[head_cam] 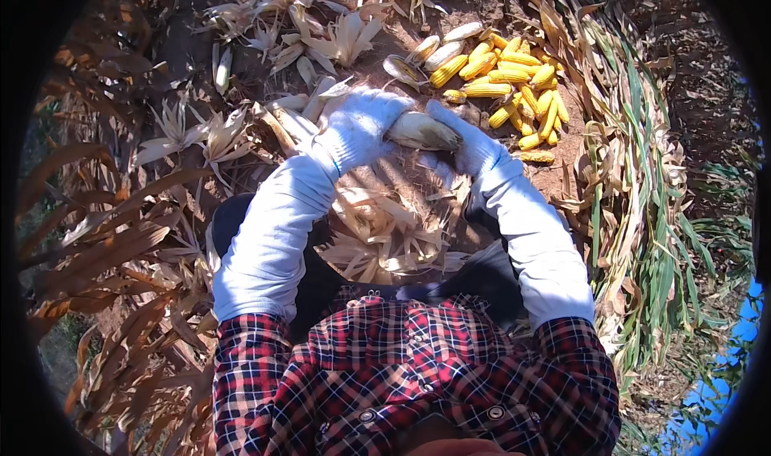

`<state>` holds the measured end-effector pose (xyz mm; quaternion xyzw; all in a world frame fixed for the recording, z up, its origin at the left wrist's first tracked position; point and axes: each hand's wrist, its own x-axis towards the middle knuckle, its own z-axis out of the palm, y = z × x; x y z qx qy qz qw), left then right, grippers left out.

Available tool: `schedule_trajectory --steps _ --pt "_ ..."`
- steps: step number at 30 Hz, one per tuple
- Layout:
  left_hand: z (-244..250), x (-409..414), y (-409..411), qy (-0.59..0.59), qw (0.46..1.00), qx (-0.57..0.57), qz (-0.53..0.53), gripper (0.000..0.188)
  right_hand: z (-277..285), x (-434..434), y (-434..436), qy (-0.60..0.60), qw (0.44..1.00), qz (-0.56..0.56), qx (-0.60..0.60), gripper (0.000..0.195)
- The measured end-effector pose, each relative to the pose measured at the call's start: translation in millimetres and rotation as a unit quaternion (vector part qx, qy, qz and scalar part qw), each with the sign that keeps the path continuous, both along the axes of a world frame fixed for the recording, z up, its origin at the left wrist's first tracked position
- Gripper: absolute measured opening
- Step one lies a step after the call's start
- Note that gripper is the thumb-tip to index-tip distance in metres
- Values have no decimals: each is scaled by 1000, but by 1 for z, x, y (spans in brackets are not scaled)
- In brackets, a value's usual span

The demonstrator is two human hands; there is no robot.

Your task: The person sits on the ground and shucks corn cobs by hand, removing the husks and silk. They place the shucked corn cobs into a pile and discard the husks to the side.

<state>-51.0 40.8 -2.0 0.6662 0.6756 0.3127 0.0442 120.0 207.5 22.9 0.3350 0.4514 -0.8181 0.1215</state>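
An ear of corn in its pale husk (421, 132) lies crosswise between my two hands, above the ground. My left hand (364, 125), in a white knit glove, is closed around its left end. At the other end, my right hand (461, 137) grips the tip; its glove is white too, and part of its fingers is hidden beneath the ear. Just beyond my right hand lies a pile of husked yellow corn ears (512, 73). A few pale, partly husked ears (444, 55) rest against the pile's left side.
Loose dry husks (385, 233) cover the soil between my legs. More peeled husks (349, 37) lie scattered ahead and to the left. A long heap of cut corn stalks (632, 215) runs along my right. Dry brown corn leaves (114, 263) crowd the left side.
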Motion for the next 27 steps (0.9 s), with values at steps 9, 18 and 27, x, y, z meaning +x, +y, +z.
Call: schedule_trajectory --steps 9,18,27 --pt "-24 45 31 -549 819 -31 164 66 -59 26 -36 130 980 -137 -57 74" --pt "-9 64 62 -491 840 16 229 66 -89 13 -38 213 958 -192 -15 73" --pt "-12 43 68 -631 730 57 257 51 -66 18 -47 96 929 -89 345 96"
